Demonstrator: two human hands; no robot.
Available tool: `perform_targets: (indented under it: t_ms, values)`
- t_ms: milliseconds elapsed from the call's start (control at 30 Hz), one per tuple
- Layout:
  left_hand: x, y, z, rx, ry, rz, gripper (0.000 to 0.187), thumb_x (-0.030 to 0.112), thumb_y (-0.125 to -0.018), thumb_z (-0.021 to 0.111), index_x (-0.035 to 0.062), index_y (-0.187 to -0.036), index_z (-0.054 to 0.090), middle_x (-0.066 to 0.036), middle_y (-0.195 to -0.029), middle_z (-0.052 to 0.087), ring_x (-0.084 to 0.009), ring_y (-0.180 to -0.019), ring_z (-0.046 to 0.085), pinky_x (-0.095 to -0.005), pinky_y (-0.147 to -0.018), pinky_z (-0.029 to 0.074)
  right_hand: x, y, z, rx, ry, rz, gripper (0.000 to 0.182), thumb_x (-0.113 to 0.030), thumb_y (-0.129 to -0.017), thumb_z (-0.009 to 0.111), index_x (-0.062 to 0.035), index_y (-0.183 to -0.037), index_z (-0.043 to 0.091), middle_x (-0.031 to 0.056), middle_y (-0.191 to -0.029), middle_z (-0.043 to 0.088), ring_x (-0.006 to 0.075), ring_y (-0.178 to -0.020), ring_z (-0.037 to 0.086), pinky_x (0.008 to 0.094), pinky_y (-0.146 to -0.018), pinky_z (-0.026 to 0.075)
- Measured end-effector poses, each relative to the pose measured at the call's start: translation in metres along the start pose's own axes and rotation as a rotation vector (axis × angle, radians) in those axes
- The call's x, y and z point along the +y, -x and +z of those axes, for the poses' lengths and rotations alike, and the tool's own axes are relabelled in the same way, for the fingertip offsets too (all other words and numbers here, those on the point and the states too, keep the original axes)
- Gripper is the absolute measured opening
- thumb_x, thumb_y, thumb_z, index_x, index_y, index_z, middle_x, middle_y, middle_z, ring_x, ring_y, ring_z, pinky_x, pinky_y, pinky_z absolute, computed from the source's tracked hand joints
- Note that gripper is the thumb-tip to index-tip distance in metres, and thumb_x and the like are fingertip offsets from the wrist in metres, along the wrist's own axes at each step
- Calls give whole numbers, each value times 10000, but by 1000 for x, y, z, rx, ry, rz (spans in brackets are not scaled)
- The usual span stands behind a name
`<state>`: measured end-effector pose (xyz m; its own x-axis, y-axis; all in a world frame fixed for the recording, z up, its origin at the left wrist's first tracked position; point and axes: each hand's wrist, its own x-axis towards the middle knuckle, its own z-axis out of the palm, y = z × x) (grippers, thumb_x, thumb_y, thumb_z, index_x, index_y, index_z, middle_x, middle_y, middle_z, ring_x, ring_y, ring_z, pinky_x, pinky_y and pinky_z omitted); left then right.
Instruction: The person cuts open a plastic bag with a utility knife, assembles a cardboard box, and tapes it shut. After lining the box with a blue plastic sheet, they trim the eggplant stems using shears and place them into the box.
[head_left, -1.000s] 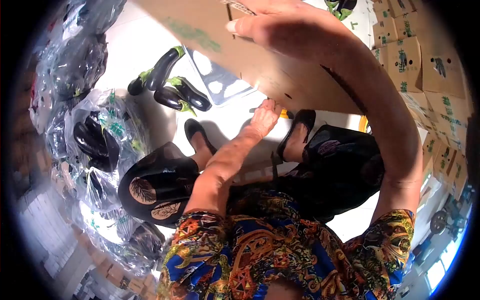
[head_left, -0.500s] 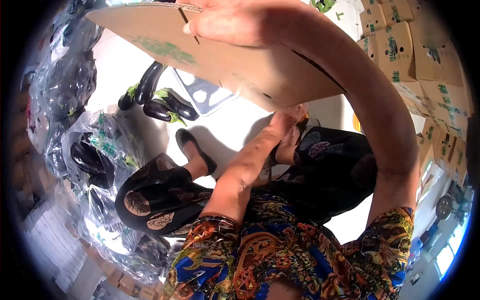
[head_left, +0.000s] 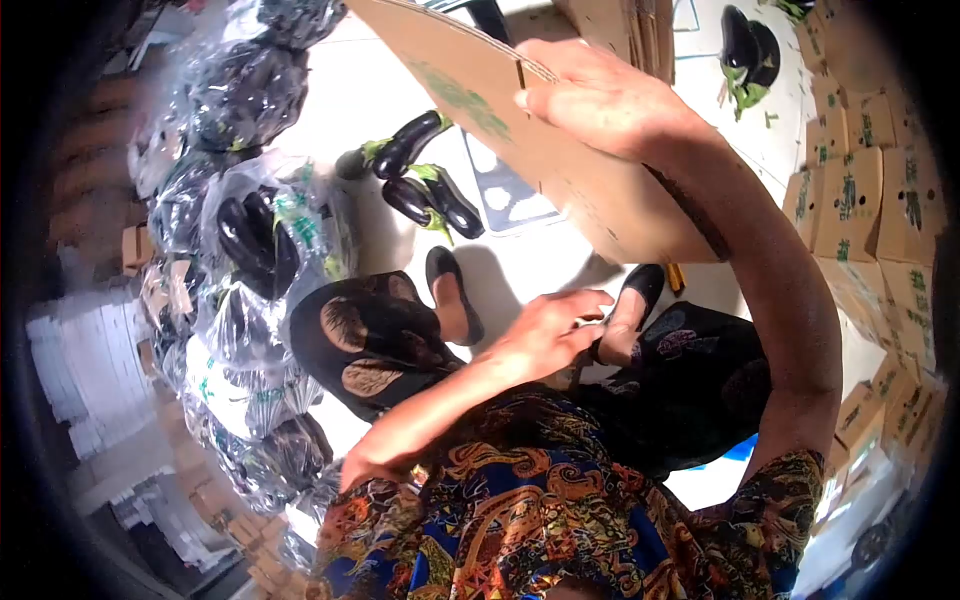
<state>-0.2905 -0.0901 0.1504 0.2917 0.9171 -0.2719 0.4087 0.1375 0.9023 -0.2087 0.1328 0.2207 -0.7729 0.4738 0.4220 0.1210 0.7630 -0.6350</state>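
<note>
My right hand [head_left: 610, 100] grips the upper edge of a flattened cardboard box [head_left: 560, 165] with green print, thumb on the near face. The cardboard stands tilted above the floor, and my right forearm runs along its right end. Lower down, my left hand [head_left: 545, 335] hovers over my lap near my foot, apart from the cardboard, its fingers loosely spread with nothing visible in them. Several dark purple eggplants [head_left: 405, 150] with green caps lie on the floor left of the cardboard. Beside them is a grey-white flat tray-like object [head_left: 510, 185], partly hidden by the cardboard.
Clear plastic bags of eggplants [head_left: 255, 235] are piled along the left. Printed cartons [head_left: 850, 200] stack up on the right. More eggplants [head_left: 748, 60] lie at the upper right, by upright cardboard sheets [head_left: 640, 35]. A small yellow-orange object [head_left: 677, 278] lies by my shoe [head_left: 645, 285].
My left hand has left the cardboard's lower edge and drawn back toward my body, fingers loosening. My right hand still holds the cardboard. The view has shifted, so the scene appears farther right.
</note>
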Motion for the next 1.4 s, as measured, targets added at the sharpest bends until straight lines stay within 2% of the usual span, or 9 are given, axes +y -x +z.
perform_targets:
  t_ms: [167, 367, 467, 600, 700, 800, 1000, 1267, 1400]
  values:
    - [83, 52, -122, 182, 327, -206, 435, 228, -908, 625, 37, -1287, 530, -89, -1154, 622, -206, -1010, 625, -323, -845, 510, -30, -14, 16, -246, -460, 587, 315, -269, -881, 580, 4, -1036, 555, 120, -859, 587, 237, -839, 570, 340, -738, 477]
    - [8, -26, -225, 763, 367, -105, 586, 418, -958, 510, 39, -1387, 390, -135, -1374, 450, -261, -1245, 448, -424, -955, 446, -57, 3, 37, -165, -867, 412, 570, -356, -881, 608, 54, -1243, 447, 166, -1000, 584, 232, -921, 561, 357, -813, 449]
    - [-17, -56, -227, 707, 689, -159, 661, 521, -947, 460, 61, -1409, 345, -142, -1428, 375, -307, -1277, 397, -492, -994, 397, -71, -9, 46, -293, -617, 523, 792, -444, -910, 592, 3, -1461, 238, 222, -1329, 440, 236, -1227, 436, 363, -1014, 380]
    - [-30, -74, -236, 719, 767, 24, 744, 601, -928, 437, 65, -1430, 317, -133, -1427, 379, -274, -1282, 385, -494, -1005, 354, -24, -20, 31, -427, -889, 752, 697, -577, -981, 277, -25, -1363, 465, 129, -1391, 467, 255, -1273, 435, 420, -1013, 390]
    - [-7, -73, -246, 801, 688, 126, 831, 576, -897, 513, 45, -1471, 232, -142, -1517, 239, -272, -1309, 359, -449, -1041, 322, 89, 26, 56, -254, -139, 410, 495, -376, -922, 577, 24, -1214, 569, 181, -1250, 569, 239, -1139, 559, 347, -952, 447]
    - [24, -69, -242, 819, 469, 126, 812, 399, -873, 598, 38, -1481, 198, -177, -1505, 251, -285, -1356, 316, -408, -1068, 318, 176, 69, 76, -296, -10, 1006, 566, -460, -838, 643, 56, -1070, 611, 265, -911, 649, 303, -926, 643, 412, -808, 498]
    - [38, -85, -246, 706, 393, 103, 752, 165, -835, 562, 35, -1478, 194, -169, -1484, 285, -285, -1366, 311, -404, -1066, 331, 242, 180, 154, -256, 54, 1108, 509, -413, -780, 664, -9, -1088, 617, 241, -1014, 643, 387, -969, 621, 454, -849, 483]
    - [51, -96, -238, 616, 305, -74, 717, 273, -891, 577, 4, -1460, 233, -228, -1433, 360, -299, -1306, 403, -399, -1050, 379, 187, 165, 160, -894, 21, 1063, 491, -416, -843, 606, -11, -1118, 636, 237, -1093, 638, 368, -895, 648, 435, -759, 517]
    - [48, -93, -235, 612, 303, -63, 725, 351, -894, 579, 2, -1444, 261, -232, -1394, 401, -291, -1262, 446, -423, -1003, 420, 125, 96, 99, -711, -357, 879, 727, -517, -871, 573, 28, -1335, 445, 257, -1219, 568, 286, -1014, 611, 372, -831, 491]
